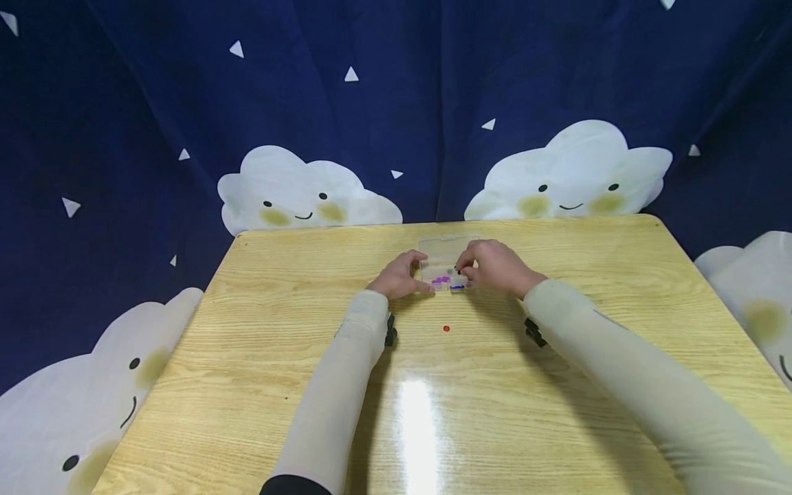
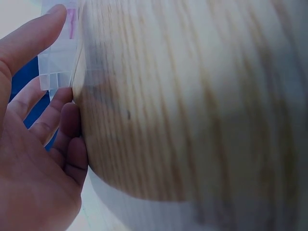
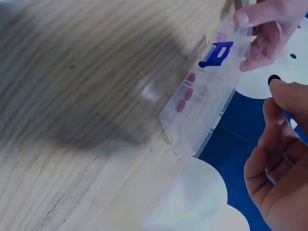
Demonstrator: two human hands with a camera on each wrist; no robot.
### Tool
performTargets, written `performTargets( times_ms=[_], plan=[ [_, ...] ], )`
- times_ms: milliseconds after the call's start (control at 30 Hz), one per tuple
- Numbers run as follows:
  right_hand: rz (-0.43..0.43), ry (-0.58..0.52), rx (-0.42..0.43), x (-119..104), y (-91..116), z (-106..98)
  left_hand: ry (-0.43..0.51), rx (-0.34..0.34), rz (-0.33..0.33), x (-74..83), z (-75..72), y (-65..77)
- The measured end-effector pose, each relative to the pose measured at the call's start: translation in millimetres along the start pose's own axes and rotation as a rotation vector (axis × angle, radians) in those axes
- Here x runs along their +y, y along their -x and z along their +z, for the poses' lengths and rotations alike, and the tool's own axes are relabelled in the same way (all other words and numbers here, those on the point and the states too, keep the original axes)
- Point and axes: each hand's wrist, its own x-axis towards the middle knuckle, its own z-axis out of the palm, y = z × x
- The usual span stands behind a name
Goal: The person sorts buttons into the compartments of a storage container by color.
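Observation:
A clear plastic compartment box point(image 1: 444, 249) lies on the table with its lid raised at the back. My left hand point(image 1: 397, 276) grips the box's left side, thumb near the front and fingers farther back. Over the right part of the box, my right hand point(image 1: 495, 267) pinches a small black disc point(image 3: 273, 78) between thumb and finger. Pink-purple pieces point(image 1: 441, 280) and a dark blue piece point(image 1: 456, 287) show inside the box. In the right wrist view several reddish oval pieces point(image 3: 188, 94) lie in the compartment nearest that camera.
A small red disc point(image 1: 446, 328) lies alone on the wooden table point(image 1: 247, 357), in front of the box. A dark blue curtain point(image 1: 427, 103) with white clouds hangs behind the table's far edge. Both wrists carry black bands.

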Motion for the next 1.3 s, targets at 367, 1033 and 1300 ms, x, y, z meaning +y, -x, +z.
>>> performTargets(
  times_ms=[367, 1033, 1300],
  plan=[
    [0.07, -0.006, 0.001, 7.1, -21.8, 5.6, 0.003, 0.005, -0.001, -0.8, -0.2, 0.1],
    [0.174, 0.026, -0.04, 16.3, -46.2, 13.7, -0.005, -0.001, -0.003, 3.6, -1.8, 4.1],
    [0.174, 0.015, -0.039, 18.8, -44.7, 15.7, -0.013, 0.0, -0.01, 3.1, -1.9, 2.5]
  ],
)
